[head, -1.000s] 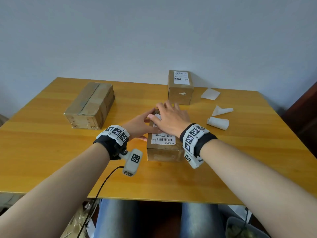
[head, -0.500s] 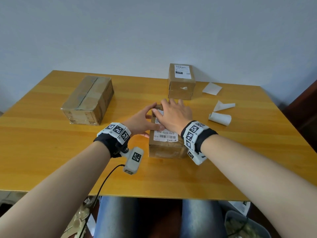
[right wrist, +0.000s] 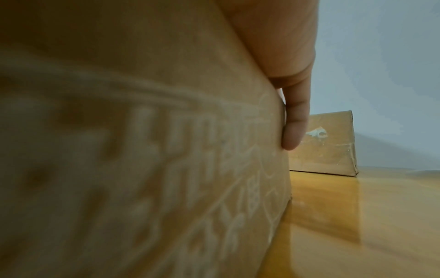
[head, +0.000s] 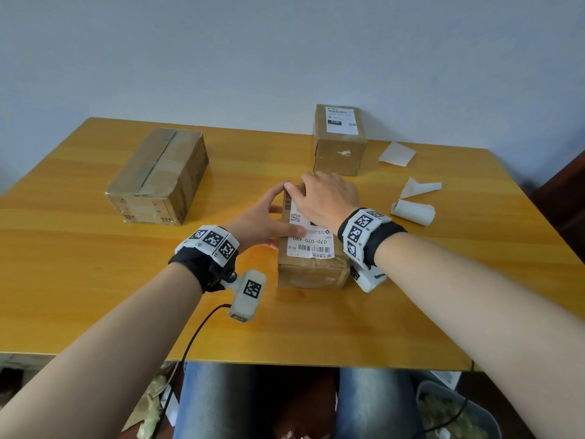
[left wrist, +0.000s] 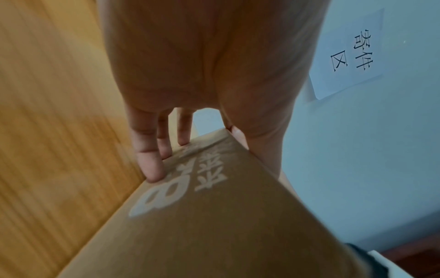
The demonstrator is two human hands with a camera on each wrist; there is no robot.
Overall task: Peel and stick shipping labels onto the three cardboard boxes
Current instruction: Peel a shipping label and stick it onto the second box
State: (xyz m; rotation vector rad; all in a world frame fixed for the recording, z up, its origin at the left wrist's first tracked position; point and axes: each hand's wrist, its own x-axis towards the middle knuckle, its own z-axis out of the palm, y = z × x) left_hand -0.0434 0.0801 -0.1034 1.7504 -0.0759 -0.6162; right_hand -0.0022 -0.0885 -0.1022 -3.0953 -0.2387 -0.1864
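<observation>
**Second label pressed home, one box left bare**

My right hand (head: 326,198) lies flat, fingers straight, on top of the middle box (head: 311,270) at the centre of the table (head: 79,280), smoothing its shipping label (head: 311,245), whose near end with the barcode shows below my wrist. My left hand (head: 262,217) steadies the box from its left side: fingers (left wrist: 152,169) straight against the printed cardboard wall, thumb lying along the top edge, clamping nothing. The far box (head: 340,144), close to the wall, already wears its label (head: 342,120). The large box (head: 158,175), well apart on the left, shows only tape across its top.

I judge this to be the press-down step on box two of three. Next comes a fresh label, though I see none waiting, only three pieces of backing paper (head: 413,212) lying loose on the right.

The middle box sits well inside every table edge, with bare wood in front of it and between it and the large box. The far box stands just behind my right fingertips, so sliding forward has little room.
</observation>
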